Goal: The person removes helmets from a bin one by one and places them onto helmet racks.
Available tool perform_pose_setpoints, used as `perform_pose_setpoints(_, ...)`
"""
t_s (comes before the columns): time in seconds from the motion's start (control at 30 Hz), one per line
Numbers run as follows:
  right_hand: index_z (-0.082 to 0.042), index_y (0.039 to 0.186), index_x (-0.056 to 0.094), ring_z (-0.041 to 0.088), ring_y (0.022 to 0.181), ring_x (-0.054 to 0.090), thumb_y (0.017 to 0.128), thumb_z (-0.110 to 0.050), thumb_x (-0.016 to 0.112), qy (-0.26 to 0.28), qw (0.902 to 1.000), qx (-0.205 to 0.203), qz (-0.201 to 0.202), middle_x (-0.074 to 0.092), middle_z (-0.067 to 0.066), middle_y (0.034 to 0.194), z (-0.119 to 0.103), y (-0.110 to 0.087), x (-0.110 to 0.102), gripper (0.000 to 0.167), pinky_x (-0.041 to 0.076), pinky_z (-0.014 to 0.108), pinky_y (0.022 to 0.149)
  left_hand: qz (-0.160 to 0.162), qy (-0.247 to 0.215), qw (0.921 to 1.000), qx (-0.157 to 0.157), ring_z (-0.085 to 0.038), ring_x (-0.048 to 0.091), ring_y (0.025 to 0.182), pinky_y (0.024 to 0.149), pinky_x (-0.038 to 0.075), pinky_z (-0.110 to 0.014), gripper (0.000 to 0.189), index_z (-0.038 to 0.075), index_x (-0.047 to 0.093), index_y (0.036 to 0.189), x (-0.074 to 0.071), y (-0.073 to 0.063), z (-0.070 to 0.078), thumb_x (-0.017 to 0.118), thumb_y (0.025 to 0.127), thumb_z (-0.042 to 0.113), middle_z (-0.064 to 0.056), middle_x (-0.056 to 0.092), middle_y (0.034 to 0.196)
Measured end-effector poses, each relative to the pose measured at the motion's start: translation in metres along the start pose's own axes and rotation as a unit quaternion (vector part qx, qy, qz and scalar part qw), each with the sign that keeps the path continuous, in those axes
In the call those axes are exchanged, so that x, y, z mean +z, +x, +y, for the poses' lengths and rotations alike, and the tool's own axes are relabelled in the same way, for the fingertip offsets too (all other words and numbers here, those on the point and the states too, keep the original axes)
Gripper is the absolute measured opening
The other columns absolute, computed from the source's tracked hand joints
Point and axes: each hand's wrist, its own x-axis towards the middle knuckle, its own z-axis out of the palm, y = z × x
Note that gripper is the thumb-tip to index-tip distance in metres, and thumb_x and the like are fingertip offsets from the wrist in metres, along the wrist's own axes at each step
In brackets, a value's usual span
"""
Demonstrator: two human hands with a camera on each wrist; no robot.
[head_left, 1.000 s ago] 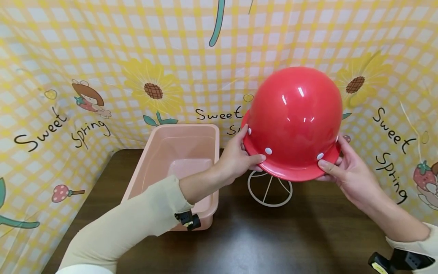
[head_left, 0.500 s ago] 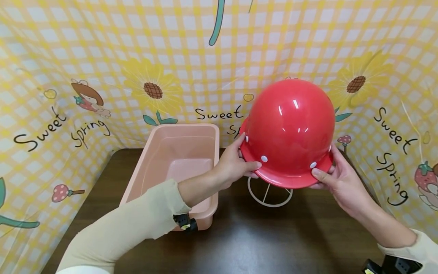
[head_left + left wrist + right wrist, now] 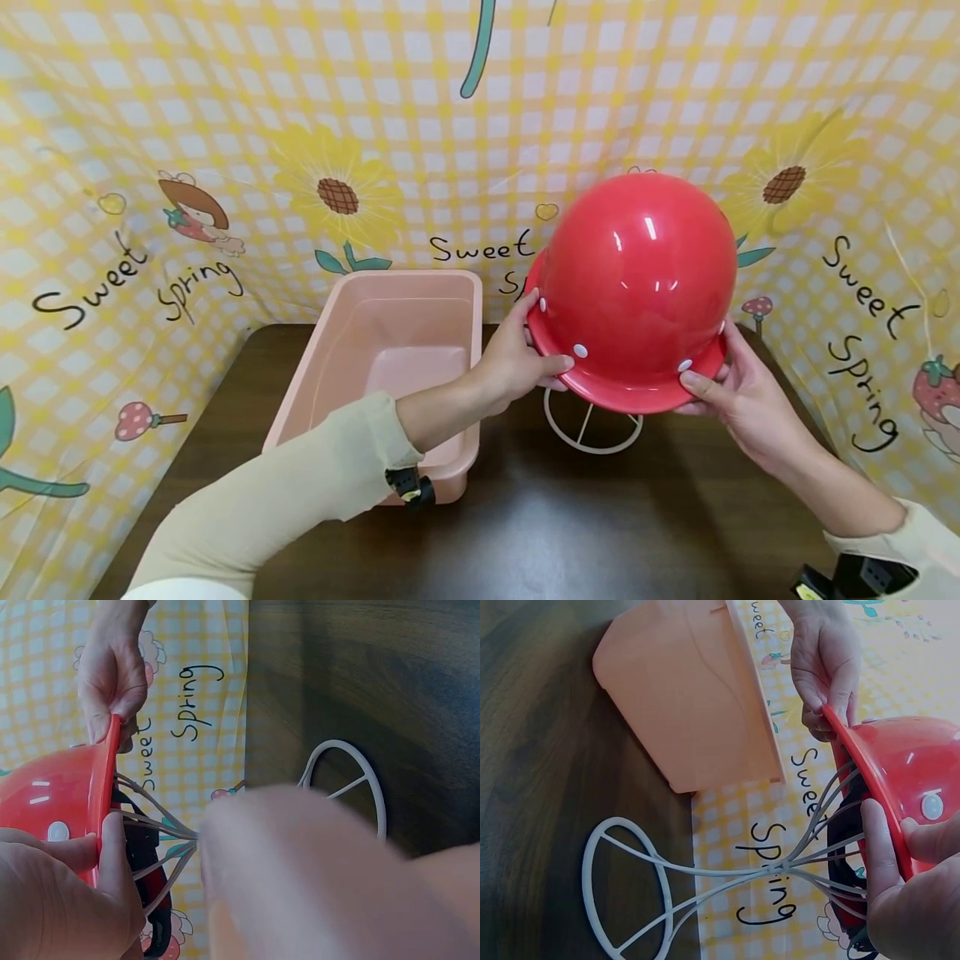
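A glossy red hard hat [image 3: 637, 283] with white rivets sits over the top of a white wire stand [image 3: 594, 451]. My left hand [image 3: 517, 357] pinches its brim on the left, thumb above and fingers underneath. On the right side my right hand [image 3: 753, 408] pinches the brim the same way. From the right wrist view, the stand's wires [image 3: 731, 874] narrow at a waist and spread up into the hat, beside its black inner lining [image 3: 844, 840]. Whether the wires bear the hat's weight I cannot tell. In the left wrist view a blurred pale shape covers part of the stand.
A pink plastic bin [image 3: 475, 367] stands left of the stand, under my left forearm. Both rest on a dark wooden table [image 3: 540, 533]. A yellow checked cloth [image 3: 450, 150] hangs at the back and sides.
Both hands have lowered the hard hat and shifted it slightly left, over the stand. In the last half second it has barely moved.
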Motion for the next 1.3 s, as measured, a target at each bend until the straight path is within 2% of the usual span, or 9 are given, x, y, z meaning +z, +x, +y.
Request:
perform_pose_setpoints(0.3,-0.03,0.164,0.01,0.021,0.103,0.073,0.1,0.013,0.05,0.012,0.9999,0.007,-0.005,0.059,0.004,0.134,0.0,0.001,-0.001,0.087,0.061,0.041,0.077,0.002,-0.001,1.0,0.001,-0.029,0.074,0.092,0.072,0.064,-0.039,0.097,0.02,0.017,0.162,-0.001,0.0,-0.001,0.075,0.088,-0.005,-0.021,0.058,0.131)
perform_pose_setpoints(0.43,-0.029,0.164,0.012,0.021,0.098,0.074,0.1,0.01,0.053,-0.013,0.9997,0.021,0.005,0.065,0.003,0.128,-0.003,0.0,-0.003,0.086,0.062,0.04,0.074,-0.001,0.002,1.0,0.004,-0.026,0.074,0.087,0.071,0.064,-0.038,0.097,0.02,0.017,0.162,-0.004,-0.001,-0.001,0.075,0.088,-0.004,-0.021,0.06,0.126)
perform_pose_setpoints(0.6,-0.025,0.164,0.014,0.02,0.095,0.075,0.1,0.007,0.057,-0.048,0.9982,0.032,0.016,0.061,0.001,0.132,-0.007,-0.002,-0.005,0.083,0.063,0.038,0.071,-0.005,0.0,0.9999,0.01,-0.026,0.074,0.083,0.071,0.064,-0.038,0.094,0.018,0.019,0.162,-0.007,-0.003,0.001,0.074,0.089,-0.004,-0.022,0.061,0.121)
perform_pose_setpoints(0.77,-0.023,0.164,0.014,0.021,0.092,0.075,0.1,0.005,0.057,-0.069,0.9966,0.042,0.012,0.062,0.001,0.13,-0.01,-0.004,-0.007,0.082,0.064,0.037,0.069,-0.01,-0.008,0.9999,0.005,-0.028,0.073,0.091,0.074,0.063,-0.043,0.085,0.016,0.025,0.16,-0.012,-0.006,0.003,0.072,0.091,-0.002,-0.021,0.06,0.121)
perform_pose_setpoints(0.9,-0.023,0.164,0.013,0.02,0.093,0.074,0.1,0.003,0.059,-0.101,0.9934,0.054,0.007,0.059,0.0,0.132,-0.014,-0.006,-0.009,0.083,0.064,0.038,0.07,-0.005,0.006,1.0,-0.003,-0.029,0.071,0.094,0.073,0.064,-0.042,0.073,0.012,0.031,0.157,-0.02,-0.007,0.007,0.069,0.095,0.003,-0.02,0.06,0.118)
perform_pose_setpoints(1.0,-0.023,0.165,0.012,0.017,0.098,0.071,0.1,-0.001,0.061,-0.155,0.9856,0.069,0.008,0.055,-0.001,0.134,-0.018,-0.007,-0.011,0.083,0.064,0.039,0.072,0.001,0.027,0.9996,-0.008,-0.029,0.069,0.094,0.072,0.064,-0.039,0.067,0.008,0.032,0.156,-0.03,-0.01,0.012,0.066,0.098,0.006,-0.02,0.059,0.119)
perform_pose_setpoints(1.07,-0.022,0.165,0.01,0.015,0.101,0.07,0.101,-0.006,0.061,-0.198,0.9764,0.085,0.014,0.053,0.002,0.134,-0.023,-0.008,-0.013,0.083,0.064,0.039,0.074,0.003,0.046,0.9989,-0.011,-0.029,0.069,0.097,0.074,0.064,-0.039,0.065,0.006,0.032,0.156,-0.039,-0.013,0.016,0.065,0.099,0.007,-0.021,0.058,0.121)
perform_pose_setpoints(1.2,-0.014,0.165,0.001,0.004,0.098,0.068,0.105,-0.019,0.057,-0.288,0.9497,0.122,0.025,0.049,0.021,0.139,-0.036,-0.01,-0.022,0.082,0.063,0.034,0.075,0.003,0.093,0.9957,-0.01,-0.032,0.066,0.107,0.079,0.063,-0.041,0.066,0.001,0.03,0.156,-0.066,-0.02,0.025,0.064,0.1,0.01,-0.023,0.054,0.127)
perform_pose_setpoints(1.3,-0.006,0.163,0.001,-0.003,0.094,0.066,0.108,-0.025,0.051,-0.334,0.9329,0.13,0.03,0.044,0.033,0.142,-0.046,-0.009,-0.032,0.077,0.062,0.027,0.074,-0.019,0.148,0.9888,-0.01,-0.039,0.063,0.116,0.085,0.061,-0.043,0.061,0.0,0.032,0.155,-0.093,-0.029,0.034,0.061,0.102,0.012,-0.026,0.052,0.133)
